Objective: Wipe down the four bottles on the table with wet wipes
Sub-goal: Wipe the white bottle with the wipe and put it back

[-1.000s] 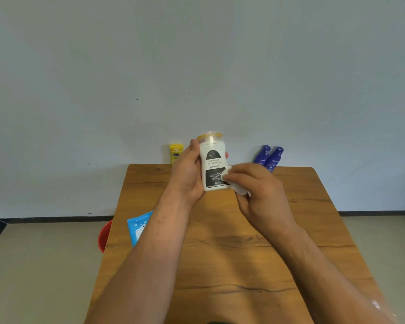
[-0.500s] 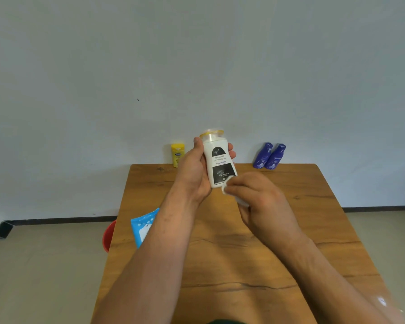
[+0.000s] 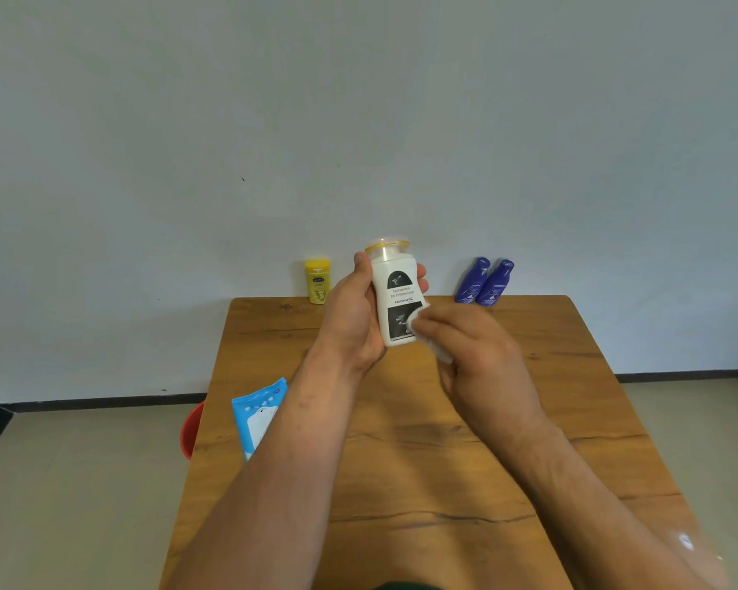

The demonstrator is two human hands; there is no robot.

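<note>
The left hand is holding the white bottle upright in the air above the far half of the table. Its thumb is lying up the bottle's left side and its fingers are curling round the back, with the fingertips showing at the right edge. The bottle is wearing a clear cap with a yellow ring. Its label is facing the camera, with black panels above and below a white band of print. The print is looking like "Zinc Pyrithione Lotion", with a bolder line beneath ending in "-KZ"; the rest is too small to read.

The right hand is pinching a bunched white wipe in curled fingers and pressing it against the lower right of the label.

The yellow bottle is standing at the table's far edge against the wall, carrying a dark blue oval logo whose writing is too small to read. Two blue bottles are standing well to the right of it, touching each other and leaning right, their pale lettering also unreadable.

A blue and white pack is lying near the table's left edge, partly hidden by the left forearm. Something red is showing on the floor just beyond that edge.
</note>
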